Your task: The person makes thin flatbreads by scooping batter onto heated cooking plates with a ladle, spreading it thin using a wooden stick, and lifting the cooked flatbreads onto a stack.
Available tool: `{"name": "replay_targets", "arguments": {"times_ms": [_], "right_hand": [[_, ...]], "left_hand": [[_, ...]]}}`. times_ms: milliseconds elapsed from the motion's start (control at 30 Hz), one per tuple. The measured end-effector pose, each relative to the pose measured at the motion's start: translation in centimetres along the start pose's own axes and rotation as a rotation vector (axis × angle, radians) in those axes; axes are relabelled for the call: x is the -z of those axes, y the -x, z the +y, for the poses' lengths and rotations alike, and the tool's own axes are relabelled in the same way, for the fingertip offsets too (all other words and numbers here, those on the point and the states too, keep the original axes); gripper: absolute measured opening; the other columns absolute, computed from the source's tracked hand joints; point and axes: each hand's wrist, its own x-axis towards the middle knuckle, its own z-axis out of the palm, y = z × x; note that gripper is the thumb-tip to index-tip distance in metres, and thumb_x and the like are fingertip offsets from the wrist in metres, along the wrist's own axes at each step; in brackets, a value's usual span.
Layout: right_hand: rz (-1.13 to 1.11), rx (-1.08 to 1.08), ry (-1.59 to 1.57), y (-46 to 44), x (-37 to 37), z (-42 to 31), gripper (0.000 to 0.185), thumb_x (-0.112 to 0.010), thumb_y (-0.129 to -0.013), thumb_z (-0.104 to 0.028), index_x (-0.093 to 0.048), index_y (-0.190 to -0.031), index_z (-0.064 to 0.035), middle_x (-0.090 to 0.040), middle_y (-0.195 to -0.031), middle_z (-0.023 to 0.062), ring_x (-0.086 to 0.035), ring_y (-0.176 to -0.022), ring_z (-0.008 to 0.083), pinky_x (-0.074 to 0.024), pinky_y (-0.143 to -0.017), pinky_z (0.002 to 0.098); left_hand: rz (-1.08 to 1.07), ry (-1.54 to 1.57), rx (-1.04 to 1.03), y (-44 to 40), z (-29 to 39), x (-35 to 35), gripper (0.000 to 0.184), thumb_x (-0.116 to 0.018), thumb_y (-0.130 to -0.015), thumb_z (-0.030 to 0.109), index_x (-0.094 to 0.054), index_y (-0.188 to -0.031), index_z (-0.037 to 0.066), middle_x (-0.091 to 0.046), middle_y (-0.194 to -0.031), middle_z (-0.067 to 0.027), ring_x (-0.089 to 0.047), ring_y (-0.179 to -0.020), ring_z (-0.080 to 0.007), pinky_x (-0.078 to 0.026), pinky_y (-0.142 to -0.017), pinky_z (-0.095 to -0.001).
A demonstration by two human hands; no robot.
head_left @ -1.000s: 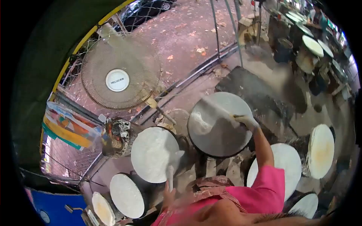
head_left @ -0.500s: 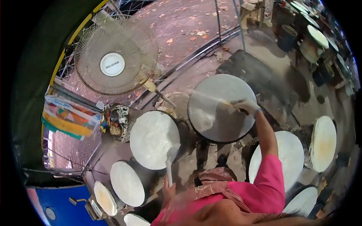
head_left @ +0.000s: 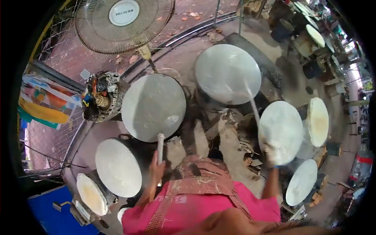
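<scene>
My left hand (head_left: 157,169) is closed round the pale handle of a tool (head_left: 160,147), just below the near edge of a round griddle (head_left: 154,105) with a greyish surface. My right hand (head_left: 271,156), blurred by motion, is over the lower left of a white-coated griddle (head_left: 282,127). It grips a long pale stick (head_left: 253,105) that points up toward the far round griddle (head_left: 228,72), whose surface is smooth and light grey.
A standing fan (head_left: 124,13) is at the upper left, above a debris-filled bucket (head_left: 102,96). White rounds lie on griddles at left (head_left: 118,168), lower left (head_left: 92,194), right (head_left: 318,121) and lower right (head_left: 301,182). Firewood lies near my right side.
The view has turned downward. My right hand has moved from the far griddle to the right one. My left hand's tool has drawn back to the left griddle's near edge, and that griddle looks greyer.
</scene>
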Motion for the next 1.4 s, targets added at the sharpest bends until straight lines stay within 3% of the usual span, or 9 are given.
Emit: {"name": "replay_targets", "arguments": {"times_ms": [133,233,367,567,667,867,1033,1267,1400], "right_hand": [[0.181,0.314,-0.261,-3.7,-20.2,-1.4,0.037,-0.059,-0.082,-0.025,-0.058,-0.111,-0.0026,-0.062,-0.085,0.0009,-0.052,-0.064,0.0089,-0.0406,-0.053,0.0246],[0.444,0.668,0.427,-10.2,-25.0,1.6,0.035,-0.056,-0.083,-0.029,-0.057,-0.112,-0.0104,-0.064,-0.089,0.0114,-0.058,-0.074,0.0235,-0.0442,-0.062,0.0365],[0.608,0.343,0.749,0.9,-19.7,-4.5,0.032,-0.051,-0.084,-0.038,-0.059,-0.105,-0.0149,-0.060,-0.084,0.0192,-0.057,-0.080,0.0351,-0.0453,-0.067,0.0409],[0.632,0.698,0.467,-7.1,-22.4,-1.1,0.035,-0.054,-0.080,-0.034,-0.061,-0.106,-0.0116,-0.061,-0.094,0.0192,-0.057,-0.091,0.0334,-0.0451,-0.077,0.0362],[0.407,0.298,0.565,-4.9,-22.8,-5.5,0.036,-0.057,-0.079,-0.033,-0.060,-0.110,-0.0152,-0.063,-0.098,0.0120,-0.058,-0.094,0.0287,-0.0438,-0.081,0.0350],[0.499,0.442,0.280,-13.9,-14.1,0.7,0.034,-0.057,-0.079,-0.035,-0.061,-0.105,-0.0132,-0.064,-0.094,0.0106,-0.061,-0.079,0.0306,-0.0476,-0.068,0.0382],[0.481,0.545,0.848,-6.7,-18.9,-4.0,0.033,-0.052,-0.080,-0.036,-0.060,-0.106,-0.0183,-0.063,-0.094,0.0117,-0.059,-0.082,0.0334,-0.0466,-0.071,0.0412],[0.562,0.345,0.462,-14.4,-11.9,-4.1,0.035,-0.052,-0.079,-0.037,-0.060,-0.108,-0.0199,-0.062,-0.098,0.0107,-0.059,-0.082,0.0336,-0.0465,-0.074,0.0432],[0.651,0.702,1.052,-5.6,-16.9,-3.6,0.039,-0.052,-0.080,-0.030,-0.053,-0.117,-0.0171,-0.062,-0.094,0.0144,-0.059,-0.076,0.0324,-0.0485,-0.069,0.0406]], "left_hand": [[-0.020,0.298,0.135,1.2,1.3,2.1,0.060,-0.055,-0.079,0.002,-0.032,-0.134,0.005,-0.055,-0.109,-0.0082,-0.053,-0.077,-0.0124,-0.044,-0.063,-0.0246],[0.008,0.394,0.122,2.7,2.2,3.6,0.061,-0.053,-0.079,0.000,-0.031,-0.135,0.005,-0.055,-0.105,-0.0095,-0.052,-0.075,-0.0102,-0.042,-0.060,-0.0201],[0.014,0.355,-0.072,2.7,-1.8,3.8,0.063,-0.048,-0.079,-0.002,-0.024,-0.137,0.010,-0.045,-0.063,-0.0015,-0.036,-0.037,-0.0064,-0.030,-0.031,-0.0217],[-0.003,0.610,0.101,5.6,2.2,4.4,0.063,-0.046,-0.079,-0.002,-0.024,-0.137,0.014,-0.044,-0.066,-0.0002,-0.038,-0.040,-0.0065,-0.031,-0.033,-0.0212],[-0.007,0.705,0.089,6.3,4.3,4.7,0.067,-0.044,-0.078,-0.004,-0.021,-0.137,0.015,-0.042,-0.062,-0.0003,-0.038,-0.037,-0.0074,-0.032,-0.031,-0.0217],[-0.003,0.724,0.023,6.4,4.5,3.6,0.067,-0.046,-0.078,0.001,-0.018,-0.137,0.013,-0.034,-0.052,-0.0001,-0.036,-0.035,-0.0085,-0.031,-0.029,-0.0233],[-0.083,0.826,0.080,4.4,6.3,1.7,0.066,-0.044,-0.080,0.003,-0.015,-0.138,0.016,-0.033,-0.052,-0.0006,-0.037,-0.035,-0.0098,-0.032,-0.029,-0.0244],[-0.193,0.876,0.225,1.8,7.2,0.6,0.067,-0.046,-0.080,-0.001,-0.018,-0.136,0.023,-0.033,-0.051,-0.0003,-0.035,-0.034,-0.0098,-0.031,-0.029,-0.0238],[-0.195,0.818,0.232,0.4,8.3,-0.1,0.071,-0.046,-0.078,-0.002,-0.016,-0.137,0.024,-0.032,-0.051,0.0000,-0.033,-0.033,-0.0095,-0.030,-0.029,-0.0237]]}}
